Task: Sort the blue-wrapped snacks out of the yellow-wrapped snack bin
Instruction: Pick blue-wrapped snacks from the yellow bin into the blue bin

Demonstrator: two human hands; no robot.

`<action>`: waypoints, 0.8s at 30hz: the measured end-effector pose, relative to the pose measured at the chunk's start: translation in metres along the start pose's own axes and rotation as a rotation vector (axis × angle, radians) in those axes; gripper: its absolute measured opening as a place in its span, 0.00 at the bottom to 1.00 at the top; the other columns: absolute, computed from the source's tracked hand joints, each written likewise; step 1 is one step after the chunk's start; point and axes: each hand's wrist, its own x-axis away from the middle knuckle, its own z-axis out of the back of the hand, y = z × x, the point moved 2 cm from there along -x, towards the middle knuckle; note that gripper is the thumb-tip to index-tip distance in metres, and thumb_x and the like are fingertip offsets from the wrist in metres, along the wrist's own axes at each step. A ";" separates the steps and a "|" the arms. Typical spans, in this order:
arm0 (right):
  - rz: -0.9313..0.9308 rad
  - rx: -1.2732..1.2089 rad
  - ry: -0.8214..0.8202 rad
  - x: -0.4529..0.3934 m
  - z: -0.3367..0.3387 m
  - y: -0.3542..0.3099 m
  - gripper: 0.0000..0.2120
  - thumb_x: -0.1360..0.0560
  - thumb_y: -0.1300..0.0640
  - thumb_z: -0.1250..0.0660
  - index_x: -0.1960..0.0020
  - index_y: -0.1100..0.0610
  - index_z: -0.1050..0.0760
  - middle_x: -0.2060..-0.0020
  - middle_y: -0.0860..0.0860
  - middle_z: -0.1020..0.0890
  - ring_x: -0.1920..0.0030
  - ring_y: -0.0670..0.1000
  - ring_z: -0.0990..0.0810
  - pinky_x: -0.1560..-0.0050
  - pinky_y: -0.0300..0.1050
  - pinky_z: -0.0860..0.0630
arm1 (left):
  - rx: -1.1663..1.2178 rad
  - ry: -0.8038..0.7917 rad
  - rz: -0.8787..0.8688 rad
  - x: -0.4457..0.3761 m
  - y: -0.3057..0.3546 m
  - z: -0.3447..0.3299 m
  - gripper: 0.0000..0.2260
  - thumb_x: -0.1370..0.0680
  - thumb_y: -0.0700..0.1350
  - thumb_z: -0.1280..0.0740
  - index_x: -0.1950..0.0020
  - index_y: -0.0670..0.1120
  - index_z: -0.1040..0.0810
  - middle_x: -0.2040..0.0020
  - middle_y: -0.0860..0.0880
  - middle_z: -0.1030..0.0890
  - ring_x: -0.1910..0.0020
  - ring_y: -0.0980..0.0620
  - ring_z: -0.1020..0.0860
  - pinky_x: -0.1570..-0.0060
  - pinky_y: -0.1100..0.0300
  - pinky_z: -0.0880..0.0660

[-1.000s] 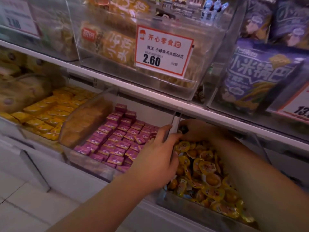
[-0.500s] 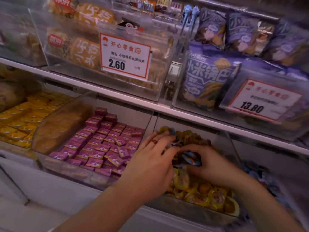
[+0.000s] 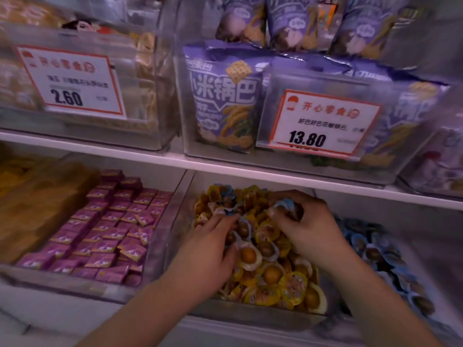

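A clear bin [image 3: 250, 315] on the lower shelf holds a heap of yellow-wrapped round snacks [image 3: 273, 274], with a few blue-wrapped snacks [image 3: 226, 190] mixed in at its back. My right hand [image 3: 304, 229] is over the back of the heap, fingers curled round a blue-wrapped snack [image 3: 285, 204]. My left hand [image 3: 208, 249] lies on the heap's left side, its fingertips touching another blue wrapper [image 3: 234, 217]; I cannot see whether they pinch it.
To the right stands a bin of blue-wrapped snacks [image 3: 375, 251]. On the left is a bin of purple packets [image 3: 110, 229], then orange packs [image 3: 37, 196]. The white shelf edge [image 3: 225, 169] above carries clear bins with price tags and purple bags [image 3: 223, 96].
The view has swung right and down, so the blue-snack bin now shows. My right hand has shifted right and back with a blue wrapper. My left hand has moved onto the heap.
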 end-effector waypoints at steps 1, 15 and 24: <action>-0.009 0.002 0.056 -0.001 0.000 0.001 0.07 0.26 0.56 0.29 0.50 0.45 0.20 0.57 0.36 0.19 0.53 0.34 0.21 0.55 0.23 0.30 | -0.029 -0.011 -0.002 -0.003 0.000 -0.001 0.25 0.24 0.55 0.40 0.26 0.55 0.32 0.30 0.52 0.28 0.39 0.46 0.24 0.40 0.52 0.27; 0.125 0.636 -0.443 0.023 -0.009 0.001 0.16 0.23 0.40 0.40 0.40 0.46 0.26 0.46 0.48 0.28 0.48 0.54 0.23 0.51 0.50 0.24 | 0.126 0.041 -0.068 -0.021 -0.001 -0.008 0.18 0.16 0.50 0.46 0.27 0.54 0.31 0.38 0.53 0.27 0.41 0.52 0.24 0.42 0.56 0.26; 0.168 0.653 -0.449 0.024 -0.014 0.004 0.18 0.24 0.40 0.35 0.37 0.45 0.27 0.48 0.46 0.31 0.48 0.53 0.24 0.55 0.48 0.27 | 0.140 0.040 -0.049 -0.020 0.001 -0.004 0.10 0.24 0.50 0.30 0.45 0.58 0.27 0.47 0.57 0.24 0.49 0.57 0.23 0.50 0.55 0.25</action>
